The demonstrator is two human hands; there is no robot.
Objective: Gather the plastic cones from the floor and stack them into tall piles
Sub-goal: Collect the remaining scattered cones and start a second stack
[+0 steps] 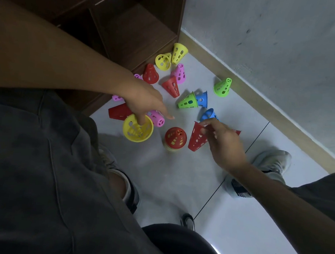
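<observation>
Currently the left hand [142, 99] carries a yellow perforated plastic cone [137, 129], wide mouth facing the camera; one finger is hooked inside the rim while the index finger points straight out toward the floor. Just behind those fingers lie a pink perforated plastic cone [157, 118] and a red plastic cone on its side [119, 113], both partly hidden by the hand.

Right hand [224, 142]: thumb and fingertips pinch the rim of a red perforated plastic cone [196, 137], held tilted, narrow end down. A blue perforated plastic cone [208, 113] lies just beyond the fingertips.

Between the two hands, below both sets of fingers, stands an upright stack of cones topped by a red one [175, 139] on the pale tiled floor [179, 177]; neither hand touches it.

Farther out, well past the fingers: loose yellow, red, pink, green and blue cones scattered near a dark wooden shelf unit [130, 25] and the wall skirting [264, 94]. A nested green-and-blue cone pair [193, 101] lies on its side.
</observation>
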